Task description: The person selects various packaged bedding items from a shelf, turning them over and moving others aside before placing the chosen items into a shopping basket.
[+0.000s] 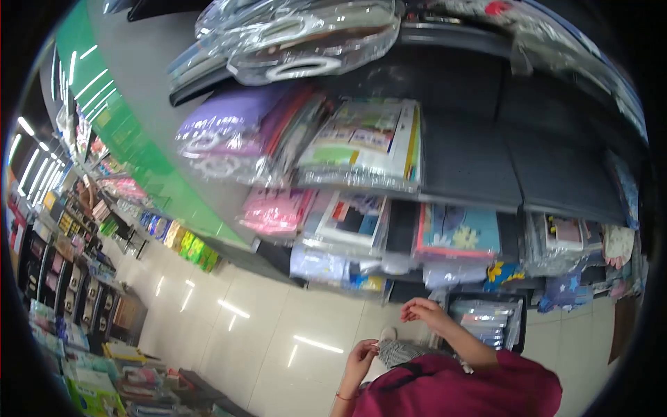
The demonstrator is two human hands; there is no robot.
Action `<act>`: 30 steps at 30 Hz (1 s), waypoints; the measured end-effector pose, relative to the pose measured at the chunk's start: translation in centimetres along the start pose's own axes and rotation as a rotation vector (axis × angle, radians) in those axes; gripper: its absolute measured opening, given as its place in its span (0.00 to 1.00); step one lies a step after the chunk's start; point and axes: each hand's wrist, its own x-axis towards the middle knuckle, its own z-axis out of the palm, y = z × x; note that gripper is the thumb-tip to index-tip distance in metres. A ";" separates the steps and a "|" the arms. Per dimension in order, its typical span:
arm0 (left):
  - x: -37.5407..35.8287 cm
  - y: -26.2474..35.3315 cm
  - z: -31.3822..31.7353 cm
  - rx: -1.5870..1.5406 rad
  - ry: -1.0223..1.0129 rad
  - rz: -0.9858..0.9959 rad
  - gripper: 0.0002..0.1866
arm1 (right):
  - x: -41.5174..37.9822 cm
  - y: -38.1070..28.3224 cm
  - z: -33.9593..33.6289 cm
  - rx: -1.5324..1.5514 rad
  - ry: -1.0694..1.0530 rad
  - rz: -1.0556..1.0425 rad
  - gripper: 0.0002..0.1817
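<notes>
My left hand (361, 359), with a thin red band at the wrist, hangs above the floor in front of my body. Its fingers are loosely bent and apart, with nothing visible in them. My right hand (424, 312) reaches out near the lower shelf, beside a black crate (522, 326) of clear-wrapped packs (483, 321). Its fingers are half curled with nothing seen between them, touching no goods. Above it lie a blue flowered pack (460, 228) and a wrapped pack with a dark picture (351, 217).
Dark shelves (465, 149) stand ahead, holding purple packs (229, 115), a green-and-white pack (361, 142), and pink packs (276, 208). Large plastic-wrapped items (306, 42) sit on top. A green panel (132, 132) borders the shelf. Tiled floor (257, 340) runs left toward other shelves (69, 278).
</notes>
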 end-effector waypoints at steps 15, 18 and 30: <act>10.6 37.6 2.1 -1.207 -0.975 0.380 0.08 | 6.0 -8.7 -1.4 0.107 0.458 -0.299 0.11; 12.7 37.7 1.1 -1.269 -1.021 0.362 0.09 | 6.2 -10.0 -0.2 0.189 0.557 -0.391 0.11; 15.4 39.1 -5.8 -1.294 -1.087 0.122 0.13 | 13.2 -24.0 7.3 -1.146 1.041 -0.905 0.16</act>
